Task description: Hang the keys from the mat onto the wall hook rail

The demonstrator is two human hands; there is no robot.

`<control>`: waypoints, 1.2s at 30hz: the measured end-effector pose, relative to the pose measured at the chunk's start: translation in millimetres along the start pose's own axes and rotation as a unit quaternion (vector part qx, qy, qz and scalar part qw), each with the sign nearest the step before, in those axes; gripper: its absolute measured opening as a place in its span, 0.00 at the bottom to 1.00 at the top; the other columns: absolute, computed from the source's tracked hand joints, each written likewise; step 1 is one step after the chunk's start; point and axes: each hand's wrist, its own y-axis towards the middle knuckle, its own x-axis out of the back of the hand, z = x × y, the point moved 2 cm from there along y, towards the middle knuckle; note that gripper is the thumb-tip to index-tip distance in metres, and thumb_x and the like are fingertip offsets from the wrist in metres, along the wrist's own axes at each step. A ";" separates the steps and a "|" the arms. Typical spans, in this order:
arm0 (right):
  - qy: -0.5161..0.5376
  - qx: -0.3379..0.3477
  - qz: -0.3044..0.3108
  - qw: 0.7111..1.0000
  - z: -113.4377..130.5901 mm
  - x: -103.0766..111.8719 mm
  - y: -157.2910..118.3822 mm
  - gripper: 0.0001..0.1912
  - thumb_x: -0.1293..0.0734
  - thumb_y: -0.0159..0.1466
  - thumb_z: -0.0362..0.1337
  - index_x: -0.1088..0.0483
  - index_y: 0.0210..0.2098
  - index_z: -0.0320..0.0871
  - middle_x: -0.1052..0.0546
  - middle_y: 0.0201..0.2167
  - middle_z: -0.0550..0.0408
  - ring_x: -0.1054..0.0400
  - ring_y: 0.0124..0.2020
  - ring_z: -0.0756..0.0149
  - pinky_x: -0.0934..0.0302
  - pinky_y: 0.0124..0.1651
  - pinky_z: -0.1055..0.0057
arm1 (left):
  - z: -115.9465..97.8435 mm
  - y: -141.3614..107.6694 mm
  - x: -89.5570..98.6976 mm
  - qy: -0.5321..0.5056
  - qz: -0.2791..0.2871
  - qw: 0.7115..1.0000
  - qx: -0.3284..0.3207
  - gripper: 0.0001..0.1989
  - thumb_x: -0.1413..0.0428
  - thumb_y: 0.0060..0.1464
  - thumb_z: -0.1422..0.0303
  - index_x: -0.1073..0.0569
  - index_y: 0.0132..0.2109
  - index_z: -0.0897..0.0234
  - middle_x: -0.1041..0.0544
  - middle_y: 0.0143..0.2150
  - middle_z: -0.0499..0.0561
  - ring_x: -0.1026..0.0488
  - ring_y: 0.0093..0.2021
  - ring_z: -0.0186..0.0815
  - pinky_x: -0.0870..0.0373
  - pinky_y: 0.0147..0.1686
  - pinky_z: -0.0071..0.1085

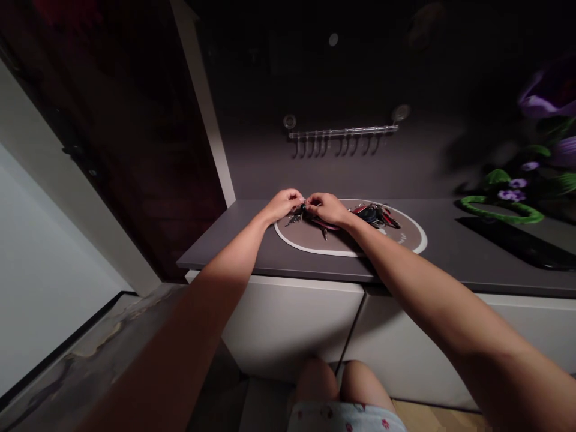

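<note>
My left hand [285, 203] and my right hand [327, 207] meet over the left part of an oval brown mat [351, 241] with a white rim. Between their pinched fingertips is a bunch of keys [294, 218], its keys hanging below my left fingers. A small dark piece shows where the fingertips come together. Under my right hand, partly hidden, lies a pink item with a key [325, 234] sticking out toward me. To the right of that hand, a pile of key bunches [373, 215] in red, black and metal rests on the mat.
On the dark wall hangs a clear rail with several hooks [344, 132]. The grey counter [252, 246] sits over white cabinet doors [297, 306]. At the right are purple flowers [513, 189], a green ring [499, 217] and a long black object [517, 243]. A dark door [148, 150] stands at the left.
</note>
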 end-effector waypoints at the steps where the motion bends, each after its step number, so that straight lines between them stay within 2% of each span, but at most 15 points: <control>1: 0.027 -0.004 -0.004 1.000 -0.3 -0.2 0.2 0.09 0.38 0.54 0.35 0.29 0.32 0.38 0.26 0.27 0.56 0.37 0.27 0.72 0.45 0.35 0.75 | 1.5 1.1 0.6 -0.027 -0.004 1.000 0.002 0.07 0.48 0.48 0.68 0.35 0.28 0.68 0.38 0.20 0.42 0.43 0.20 0.23 0.46 0.23 0.22; 4: 0.118 -0.015 -0.017 0.993 -0.1 -0.5 0.8 0.09 0.37 0.53 0.35 0.30 0.32 0.38 0.27 0.27 0.56 0.38 0.27 0.73 0.43 0.35 0.74 | 6.2 4.4 2.2 -0.089 -0.013 0.996 -0.002 0.07 0.47 0.48 0.69 0.36 0.28 0.67 0.37 0.20 0.43 0.42 0.20 0.23 0.45 0.23 0.22; 9: 0.233 -0.010 -0.038 0.972 7.3 3.0 -0.9 0.09 0.36 0.51 0.36 0.32 0.32 0.38 0.27 0.29 0.55 0.36 0.29 0.72 0.42 0.39 0.72 | 11.5 7.9 4.3 -0.134 -0.041 0.990 0.001 0.07 0.45 0.47 0.69 0.35 0.29 0.68 0.35 0.22 0.43 0.40 0.21 0.22 0.43 0.24 0.21; 13: 0.258 -0.006 -0.063 0.964 10.3 5.3 -2.0 0.10 0.35 0.51 0.40 0.32 0.29 0.38 0.27 0.29 0.55 0.36 0.31 0.71 0.43 0.42 0.70 | 12.3 8.4 3.2 -0.155 -0.045 0.987 -0.001 0.08 0.44 0.47 0.67 0.34 0.30 0.68 0.34 0.23 0.44 0.39 0.20 0.22 0.42 0.24 0.22; 18: 0.257 -0.002 -0.069 0.964 8.8 4.1 -1.3 0.13 0.34 0.50 0.43 0.32 0.29 0.38 0.28 0.27 0.56 0.37 0.29 0.72 0.43 0.39 0.71 | 11.1 7.2 0.9 -0.158 -0.045 0.986 0.004 0.12 0.42 0.44 0.64 0.35 0.30 0.68 0.35 0.22 0.43 0.40 0.21 0.22 0.42 0.24 0.22; 23: 0.252 0.006 -0.076 0.965 8.3 4.8 -0.8 0.14 0.35 0.50 0.45 0.33 0.28 0.38 0.29 0.27 0.57 0.37 0.29 0.72 0.44 0.38 0.73 | 7.5 5.7 -1.4 -0.134 -0.051 0.990 0.001 0.13 0.44 0.45 0.62 0.35 0.31 0.68 0.35 0.23 0.43 0.40 0.21 0.22 0.42 0.24 0.22; 26: 0.242 0.017 -0.085 0.966 9.0 5.8 0.8 0.14 0.35 0.51 0.45 0.33 0.28 0.39 0.30 0.27 0.57 0.38 0.30 0.72 0.44 0.39 0.73 | 6.2 6.1 -1.6 -0.109 -0.064 0.992 -0.008 0.11 0.48 0.49 0.62 0.35 0.32 0.67 0.35 0.24 0.44 0.39 0.22 0.23 0.42 0.25 0.22; 28: 0.249 0.022 -0.086 0.964 10.1 6.3 3.5 0.14 0.35 0.50 0.45 0.34 0.28 0.39 0.31 0.26 0.58 0.39 0.29 0.73 0.44 0.38 0.74 | 7.8 6.5 0.4 -0.074 -0.103 0.992 0.000 0.10 0.52 0.52 0.62 0.36 0.33 0.67 0.35 0.24 0.43 0.40 0.20 0.23 0.43 0.23 0.23; 32: 0.302 -0.010 -0.109 0.947 14.2 10.2 14.9 0.14 0.34 0.49 0.44 0.35 0.28 0.39 0.33 0.24 0.60 0.40 0.27 0.75 0.43 0.35 0.75 | 13.6 5.8 6.9 0.092 -0.206 0.974 -0.008 0.12 0.56 0.54 0.63 0.35 0.30 0.66 0.36 0.22 0.44 0.39 0.22 0.26 0.43 0.26 0.24; 34: 0.346 -0.038 -0.123 0.929 17.9 14.4 24.3 0.13 0.33 0.49 0.42 0.36 0.27 0.40 0.33 0.24 0.60 0.39 0.26 0.75 0.42 0.34 0.75 | 16.2 5.3 8.0 0.180 -0.222 0.958 -0.019 0.13 0.58 0.55 0.63 0.35 0.28 0.65 0.35 0.22 0.45 0.38 0.24 0.28 0.43 0.28 0.25; 36: 0.387 -0.066 -0.136 0.910 22.8 19.7 35.8 0.11 0.32 0.49 0.39 0.36 0.27 0.39 0.33 0.24 0.60 0.38 0.27 0.75 0.40 0.33 0.75 | 18.1 5.1 7.5 0.250 -0.215 0.944 -0.028 0.14 0.59 0.56 0.64 0.35 0.28 0.64 0.34 0.23 0.47 0.37 0.26 0.30 0.43 0.29 0.26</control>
